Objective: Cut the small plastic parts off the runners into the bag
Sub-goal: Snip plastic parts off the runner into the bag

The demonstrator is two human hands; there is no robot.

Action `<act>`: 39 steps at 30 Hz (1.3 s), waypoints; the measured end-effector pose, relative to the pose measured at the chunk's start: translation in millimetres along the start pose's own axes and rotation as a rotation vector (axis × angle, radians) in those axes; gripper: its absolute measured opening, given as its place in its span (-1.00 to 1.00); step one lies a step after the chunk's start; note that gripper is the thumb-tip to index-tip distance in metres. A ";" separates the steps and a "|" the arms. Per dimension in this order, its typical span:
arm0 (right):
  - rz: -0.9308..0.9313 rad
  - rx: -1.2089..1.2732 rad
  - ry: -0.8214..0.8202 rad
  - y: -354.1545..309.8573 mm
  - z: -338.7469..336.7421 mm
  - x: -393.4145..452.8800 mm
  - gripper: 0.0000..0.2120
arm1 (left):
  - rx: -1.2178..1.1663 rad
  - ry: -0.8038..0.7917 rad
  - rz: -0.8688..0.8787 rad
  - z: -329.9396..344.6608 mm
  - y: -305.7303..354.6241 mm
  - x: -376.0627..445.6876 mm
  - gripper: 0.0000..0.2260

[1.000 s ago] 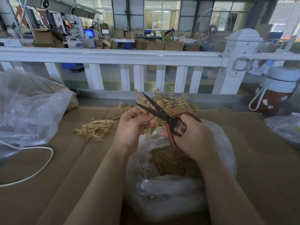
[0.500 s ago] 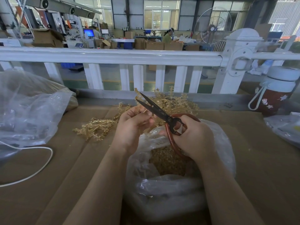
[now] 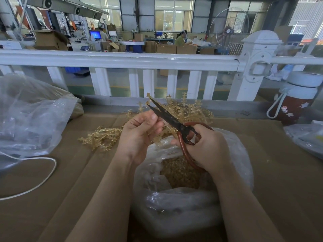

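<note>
My right hand (image 3: pixel 208 147) grips black scissors (image 3: pixel 167 117) by their red handle loops, the blades slightly parted and pointing up and left. My left hand (image 3: pixel 139 135) pinches a thin amber plastic runner (image 3: pixel 167 130) just under the blades; most of it is hidden by my fingers. Below both hands stands an open clear plastic bag (image 3: pixel 183 203) with several small amber cut parts (image 3: pixel 178 173) inside. A pile of amber runners (image 3: pixel 188 109) lies behind the hands, and more runners (image 3: pixel 101 138) lie to the left on the cardboard.
Cardboard covers the table (image 3: pixel 70 189). A big crumpled clear bag (image 3: pixel 29 116) and a white cable (image 3: pixel 42 182) lie at the left. A red bottle with a white lid (image 3: pixel 297 100) stands at the right, another plastic bag (image 3: pixel 307 138) beside it. A white railing (image 3: pixel 122 60) borders the far edge.
Both hands with the scissors have drifted slightly up and left. The blades have closed a little around the runner.
</note>
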State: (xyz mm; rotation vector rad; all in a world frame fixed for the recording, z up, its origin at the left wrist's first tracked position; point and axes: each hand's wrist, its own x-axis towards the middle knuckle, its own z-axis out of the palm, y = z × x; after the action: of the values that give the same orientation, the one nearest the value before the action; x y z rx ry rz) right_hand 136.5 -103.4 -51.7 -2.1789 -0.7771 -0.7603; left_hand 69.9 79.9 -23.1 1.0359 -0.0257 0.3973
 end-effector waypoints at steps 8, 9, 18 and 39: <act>-0.002 -0.037 0.011 -4.3 -1.4 -0.3 -0.54 | 0.089 0.007 0.043 4.7 1.6 -2.2 -0.96; -0.006 -0.033 0.009 -4.5 -1.8 -0.2 -0.55 | 0.108 -0.006 0.050 5.2 1.3 -2.8 -0.95; -0.028 -0.109 -0.019 -4.2 -4.5 2.3 -0.57 | 0.162 0.020 0.054 2.0 0.4 -2.0 -0.84; 0.037 -0.094 -0.092 -5.8 -3.1 2.9 -0.45 | 0.060 -0.013 0.006 2.0 -3.4 0.2 -0.96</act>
State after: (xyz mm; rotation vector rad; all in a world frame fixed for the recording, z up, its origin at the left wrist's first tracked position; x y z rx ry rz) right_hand 133.4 -101.5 -45.5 -2.3201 -0.7580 -0.6948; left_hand 71.5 76.7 -24.9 1.0974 -0.0288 0.3983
